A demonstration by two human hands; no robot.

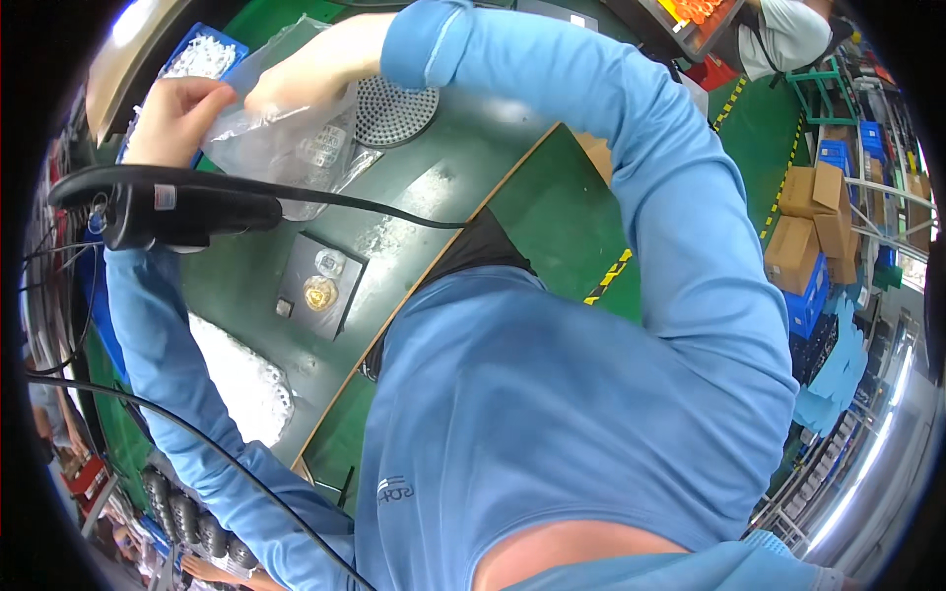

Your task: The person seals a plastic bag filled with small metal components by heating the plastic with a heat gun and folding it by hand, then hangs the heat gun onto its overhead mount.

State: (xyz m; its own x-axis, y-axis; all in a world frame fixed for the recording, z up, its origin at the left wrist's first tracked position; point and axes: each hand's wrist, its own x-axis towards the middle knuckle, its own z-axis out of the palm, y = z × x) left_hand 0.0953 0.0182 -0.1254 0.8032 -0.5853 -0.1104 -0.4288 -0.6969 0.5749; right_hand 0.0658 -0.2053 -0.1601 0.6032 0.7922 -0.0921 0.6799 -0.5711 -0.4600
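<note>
My left hand [177, 113] and my right hand [315, 64] are raised over the far side of a dark green worktable [463, 158]. Together they grip a clear plastic bag [286, 143]: the left pinches its left edge, the right holds its top. Something small and pale shows through the bag. Just right of the bag lies a round perforated metal disc [396, 110]. Nearer to me, a black square fixture [320, 286] sits on the table with a gold round part in it. Both forearms are in blue sleeves.
A black corded hand tool [187, 207] hangs in front of my left forearm. A blue tray of white parts [202, 54] stands at the far left, and a heap of white parts [241, 379] lies near the table's front edge. Cardboard boxes [813, 227] are stacked on the right. Another person [788, 30] is at the top right.
</note>
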